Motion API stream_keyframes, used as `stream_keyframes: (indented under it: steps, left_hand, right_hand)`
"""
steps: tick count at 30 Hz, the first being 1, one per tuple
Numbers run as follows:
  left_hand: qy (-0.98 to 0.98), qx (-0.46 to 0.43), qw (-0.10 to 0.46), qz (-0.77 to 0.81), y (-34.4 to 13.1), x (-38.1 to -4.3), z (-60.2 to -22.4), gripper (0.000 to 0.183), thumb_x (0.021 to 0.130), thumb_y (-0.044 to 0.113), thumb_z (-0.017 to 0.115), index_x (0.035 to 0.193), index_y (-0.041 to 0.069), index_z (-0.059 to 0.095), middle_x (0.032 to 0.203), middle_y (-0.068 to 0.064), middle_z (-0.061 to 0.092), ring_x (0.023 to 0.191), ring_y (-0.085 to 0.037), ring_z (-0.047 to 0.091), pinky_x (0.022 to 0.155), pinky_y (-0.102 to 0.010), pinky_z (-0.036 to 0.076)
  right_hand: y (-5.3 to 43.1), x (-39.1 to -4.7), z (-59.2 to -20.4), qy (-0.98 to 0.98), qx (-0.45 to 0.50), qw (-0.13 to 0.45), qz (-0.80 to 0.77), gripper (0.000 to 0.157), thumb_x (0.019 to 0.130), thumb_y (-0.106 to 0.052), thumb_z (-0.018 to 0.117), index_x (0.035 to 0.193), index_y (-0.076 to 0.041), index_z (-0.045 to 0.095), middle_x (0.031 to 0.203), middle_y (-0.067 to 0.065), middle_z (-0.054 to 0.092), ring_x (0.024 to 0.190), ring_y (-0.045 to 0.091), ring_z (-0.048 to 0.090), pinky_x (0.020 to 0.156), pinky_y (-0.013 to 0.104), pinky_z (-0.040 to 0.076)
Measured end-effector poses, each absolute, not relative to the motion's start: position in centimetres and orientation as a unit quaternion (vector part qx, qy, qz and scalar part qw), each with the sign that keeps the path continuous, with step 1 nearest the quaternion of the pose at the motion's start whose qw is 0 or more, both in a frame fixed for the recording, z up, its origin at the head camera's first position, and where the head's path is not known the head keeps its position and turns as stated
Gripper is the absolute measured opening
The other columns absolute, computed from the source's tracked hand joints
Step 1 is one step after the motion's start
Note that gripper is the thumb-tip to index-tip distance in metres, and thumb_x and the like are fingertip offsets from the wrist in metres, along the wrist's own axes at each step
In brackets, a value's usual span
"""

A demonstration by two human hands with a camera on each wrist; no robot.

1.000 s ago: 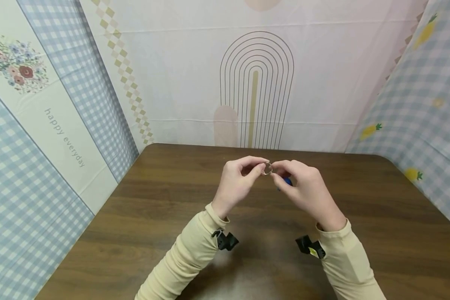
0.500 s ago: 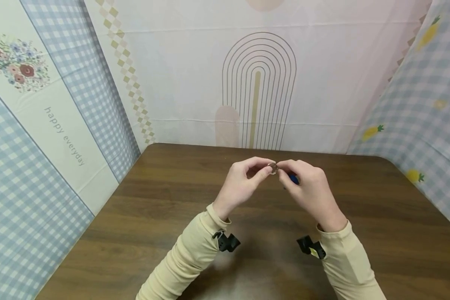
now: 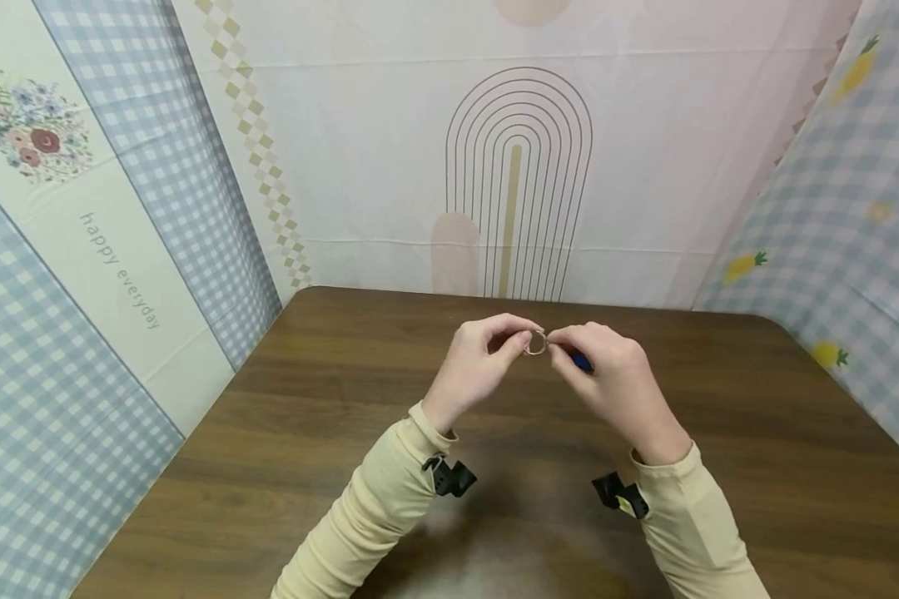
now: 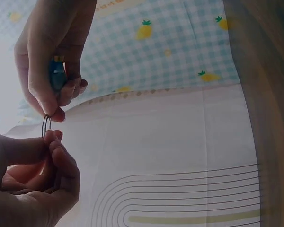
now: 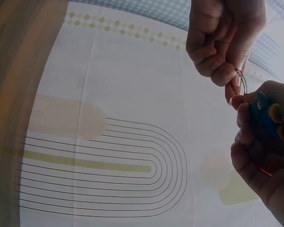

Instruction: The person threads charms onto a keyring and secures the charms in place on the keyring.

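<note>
In the head view, a thin metal split ring (image 3: 535, 354) is held up over the table between both hands. My left hand (image 3: 468, 366) pinches its left side between thumb and index finger. At the opposite side, the thumb and index fingertips of my right hand (image 3: 614, 378) meet right at the wire. A small blue charm (image 3: 582, 363) shows behind the right thumb. Seen from the right wrist, this charm (image 5: 265, 120) has rounded orange-yellow bits and lies within the curled right fingers, partly hidden by them. The left wrist view shows the ring (image 4: 43, 126) nearly edge-on as two close wire loops.
A brown wood-grain table (image 3: 330, 466) lies under both forearms. Behind it hangs a pale printed cloth (image 3: 360, 166), with blue checked cloths (image 3: 187, 208) at the sides. A black wrist camera (image 3: 449, 478) is strapped to each sleeve.
Both hands shifted slightly right with the ring, then back left a little. The ring turned, and more of its opening shows now than half a second ago. Neither hand let go.
</note>
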State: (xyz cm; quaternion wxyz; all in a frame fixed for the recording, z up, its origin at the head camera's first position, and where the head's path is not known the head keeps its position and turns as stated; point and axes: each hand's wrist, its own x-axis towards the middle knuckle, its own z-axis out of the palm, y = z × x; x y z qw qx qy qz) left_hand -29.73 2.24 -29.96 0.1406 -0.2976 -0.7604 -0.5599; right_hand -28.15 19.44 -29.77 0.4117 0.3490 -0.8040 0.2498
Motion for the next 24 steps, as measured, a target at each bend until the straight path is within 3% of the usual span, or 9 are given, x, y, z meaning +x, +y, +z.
stream_keyframes:
  steps: [8,15,24]
  left_hand:
    - [-0.737,-0.289,0.07,-0.608,3.2,-28.9,-28.8,0.023,0.088,0.014,0.056,0.107,0.002,0.059,0.096,-0.017,0.065,0.085,-0.027,0.063,0.07,-0.018,0.05]
    - [-0.706,-0.286,0.131,-0.635,3.6,-28.1,-27.9,0.018,0.086,-0.001,0.052,0.101,-0.009,0.058,0.092,-0.026,0.063,0.084,-0.034,0.062,0.077,-0.034,0.053]
    - [-0.759,-0.267,0.172,-0.569,3.4,-27.7,-27.4,0.019,0.087,0.0,0.052,0.102,-0.005,0.063,0.085,-0.021,0.066,0.075,-0.028,0.063,0.067,-0.022,0.051]
  right_hand:
    - [20.1,-28.7,-29.6,-0.808,0.301,0.436,0.259,0.007,0.078,-0.006,0.059,0.08,-0.006,0.065,0.069,0.002,0.061,0.06,0.008,0.05,0.057,0.019,0.04]
    - [20.2,-29.3,-29.7,-0.809,0.313,0.414,0.276,0.007,0.076,-0.003,0.062,0.082,-0.006,0.065,0.071,0.003,0.064,0.062,0.008,0.056,0.059,0.016,0.043]
    - [20.0,-29.1,-29.5,-0.81,0.338,0.408,0.252,0.011,0.075,-0.002,0.061,0.084,-0.005,0.065,0.072,0.002,0.063,0.063,0.01,0.055,0.059,0.023,0.044]
